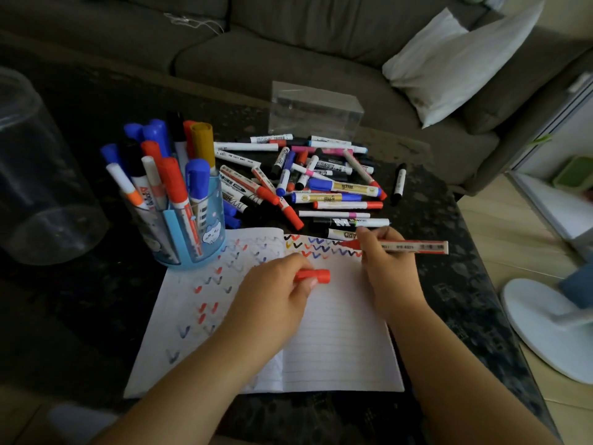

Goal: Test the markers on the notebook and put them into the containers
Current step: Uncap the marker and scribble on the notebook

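From the head view, an open notebook (337, 332) is seen lying flat on a dark table (64, 316), its far edge touching a loose pile of markers (321, 178) at 12 o'clock. Bare table is left only in a narrow strip at 3 o'clock of the notebook, up to the table's right edge, and in a wider dark area at 9 o'clock.

Two hands are counted. A red marker (401, 246) is gripped by the right hand (390, 268); its long axis runs nearly level from 3 to 9 o'clock, with the tip pointed toward 9 o'clock and set on the top rows of check marks. One red cap (316, 275) is pinched in the fingers of the left hand (276, 290), which rests on the page.

Three containers are counted: a blue pen holder (189, 239) filled with upright markers at 10 o'clock, just beside the notebook's corner; a clear box (316, 109) beyond the pile; and a clear round tub (38, 175) at the left edge. The pile cannot be counted exactly.
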